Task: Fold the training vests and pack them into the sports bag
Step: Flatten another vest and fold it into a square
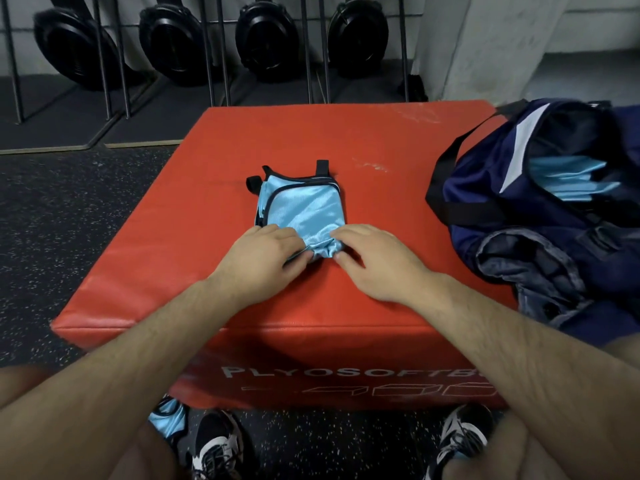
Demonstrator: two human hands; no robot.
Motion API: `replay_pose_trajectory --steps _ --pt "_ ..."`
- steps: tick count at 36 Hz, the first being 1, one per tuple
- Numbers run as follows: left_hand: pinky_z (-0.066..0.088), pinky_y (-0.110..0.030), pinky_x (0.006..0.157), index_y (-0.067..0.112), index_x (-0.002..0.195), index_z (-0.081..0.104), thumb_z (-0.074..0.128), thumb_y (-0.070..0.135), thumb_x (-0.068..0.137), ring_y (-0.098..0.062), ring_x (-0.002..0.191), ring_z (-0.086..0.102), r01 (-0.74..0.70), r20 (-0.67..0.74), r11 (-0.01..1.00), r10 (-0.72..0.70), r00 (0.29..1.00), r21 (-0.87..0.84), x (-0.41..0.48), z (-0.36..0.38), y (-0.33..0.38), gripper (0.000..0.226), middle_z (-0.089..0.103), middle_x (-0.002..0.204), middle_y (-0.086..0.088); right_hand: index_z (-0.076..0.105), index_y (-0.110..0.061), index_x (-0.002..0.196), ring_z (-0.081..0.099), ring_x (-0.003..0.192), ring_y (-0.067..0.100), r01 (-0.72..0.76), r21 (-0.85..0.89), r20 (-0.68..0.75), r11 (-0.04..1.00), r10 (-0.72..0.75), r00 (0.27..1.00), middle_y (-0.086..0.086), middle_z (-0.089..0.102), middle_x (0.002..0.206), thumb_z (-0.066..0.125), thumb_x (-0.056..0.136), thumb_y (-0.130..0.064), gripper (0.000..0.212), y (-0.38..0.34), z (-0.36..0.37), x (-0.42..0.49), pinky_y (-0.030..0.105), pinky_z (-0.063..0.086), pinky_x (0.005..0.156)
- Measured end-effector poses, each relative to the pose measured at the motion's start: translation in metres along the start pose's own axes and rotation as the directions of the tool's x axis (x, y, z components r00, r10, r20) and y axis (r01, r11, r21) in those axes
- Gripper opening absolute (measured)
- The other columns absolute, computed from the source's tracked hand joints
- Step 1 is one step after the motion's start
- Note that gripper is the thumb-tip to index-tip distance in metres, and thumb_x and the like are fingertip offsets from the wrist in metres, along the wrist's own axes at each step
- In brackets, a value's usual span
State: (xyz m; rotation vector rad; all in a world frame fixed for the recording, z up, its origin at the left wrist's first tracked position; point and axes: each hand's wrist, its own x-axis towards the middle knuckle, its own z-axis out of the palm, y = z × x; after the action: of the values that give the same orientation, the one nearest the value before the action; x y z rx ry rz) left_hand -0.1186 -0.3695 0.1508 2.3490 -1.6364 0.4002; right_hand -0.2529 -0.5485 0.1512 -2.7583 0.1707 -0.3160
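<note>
Two sports shoes (218, 445) stand on the speckled floor, with a loose blue vest (169, 415) beside the left one. On the red padded bench (346, 140), the left grip (263, 258) and right grip (374, 261) both pinch the bunched near edge of a part-folded training vest (301, 206). The navy sports bag (540, 230) lies open at the bench's right edge, with folded vests (568, 181) inside.
</note>
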Motion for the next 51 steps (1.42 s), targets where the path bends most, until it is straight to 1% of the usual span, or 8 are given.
replay_pose_trajectory --steps 13,19,25,30,36,41,47,51 --pt "0.036 -0.011 0.066 0.021 0.078 0.059 0.073 0.022 0.084 0.002 0.071 0.053 0.221 0.082 0.851 -0.207 0.975 -0.476 -0.011 -0.028 -0.024 0.015 0.058 0.074 0.010 0.047 -0.005 0.084 0.053 0.077 0.026 -0.162 0.296 0.028 0.941 0.161 0.987 0.011 0.058 0.078 0.048 0.102 -0.030 0.031 -0.004 -0.026 -0.008 0.047 0.039 0.076" --pt "0.036 -0.024 0.055 0.014 0.076 0.059 0.070 0.035 0.090 -0.001 0.057 0.044 0.366 0.173 0.685 -0.335 0.926 -0.630 -0.021 -0.026 -0.011 0.028 0.051 0.059 0.009 0.052 -0.015 0.081 0.055 0.080 0.021 -0.223 0.454 -0.003 0.863 0.252 0.968 0.011 0.060 0.081 0.050 0.100 -0.030 0.024 -0.011 -0.031 -0.014 0.042 0.042 0.078" --pt "0.053 -0.042 0.078 0.025 0.098 0.071 0.063 0.058 0.086 -0.015 0.082 0.069 0.469 0.233 0.556 -0.443 0.866 -0.686 -0.021 -0.024 -0.002 0.036 0.075 0.092 -0.002 0.052 -0.015 0.077 0.045 0.065 0.010 -0.289 0.490 -0.004 0.822 0.334 0.943 -0.006 0.048 0.067 0.050 0.099 -0.042 0.035 -0.015 -0.025 -0.011 0.042 0.040 0.069" --pt "0.044 -0.018 0.060 0.019 0.089 0.072 0.057 0.045 0.095 -0.001 0.065 0.058 0.587 0.246 0.507 -0.587 0.772 -0.631 -0.011 -0.021 0.003 0.031 0.065 0.072 0.015 0.051 -0.012 0.080 0.052 0.070 0.018 -0.371 0.424 0.011 0.826 0.405 0.914 -0.004 0.053 0.071 0.044 0.100 -0.045 0.039 -0.018 -0.015 0.002 0.040 0.042 0.071" --pt "0.036 -0.031 0.057 0.008 0.085 0.060 0.061 0.043 0.092 -0.013 0.063 0.052 0.611 0.166 0.591 -0.634 0.756 -0.526 0.004 -0.015 0.006 0.036 0.060 0.073 0.002 0.041 -0.013 0.067 0.050 0.075 0.030 -0.427 0.238 -0.010 0.873 0.441 0.897 0.005 0.051 0.070 0.036 0.099 -0.028 0.035 -0.014 -0.006 0.020 0.035 0.029 0.062" --pt "0.036 -0.037 0.071 0.012 0.102 0.052 0.063 0.037 0.083 -0.028 0.089 0.050 0.372 -0.283 0.928 -0.359 0.889 -0.010 0.014 -0.007 0.014 0.033 0.052 0.104 -0.006 0.041 -0.010 0.063 0.048 0.075 0.030 -0.471 0.153 0.046 0.869 0.470 0.882 0.009 0.047 0.067 0.034 0.100 -0.022 0.039 -0.012 -0.008 0.030 0.031 0.027 0.064" --pt "0.029 -0.038 0.114 0.017 0.131 0.059 0.028 0.051 0.096 -0.020 0.129 0.051 0.143 0.062 0.989 -0.141 0.988 -0.040 0.020 0.016 0.028 0.058 0.062 0.132 -0.001 0.047 -0.005 0.066 0.054 0.082 0.035 -0.542 0.116 0.103 0.832 0.533 0.840 0.014 0.052 0.070 0.035 0.100 -0.023 0.040 -0.008 -0.013 0.038 0.029 0.029 0.065" --pt "0.019 -0.036 0.120 0.021 0.142 0.051 0.016 0.054 0.095 -0.015 0.140 0.040 0.203 0.146 0.978 -0.193 0.970 -0.055 0.020 0.026 0.026 0.067 0.051 0.146 0.003 0.049 -0.006 0.116 0.057 0.108 0.038 -0.500 -0.032 -0.091 0.865 0.496 0.864 0.020 0.054 0.119 0.048 0.097 -0.018 0.023 -0.020 -0.016 0.033 0.034 0.037 0.075"
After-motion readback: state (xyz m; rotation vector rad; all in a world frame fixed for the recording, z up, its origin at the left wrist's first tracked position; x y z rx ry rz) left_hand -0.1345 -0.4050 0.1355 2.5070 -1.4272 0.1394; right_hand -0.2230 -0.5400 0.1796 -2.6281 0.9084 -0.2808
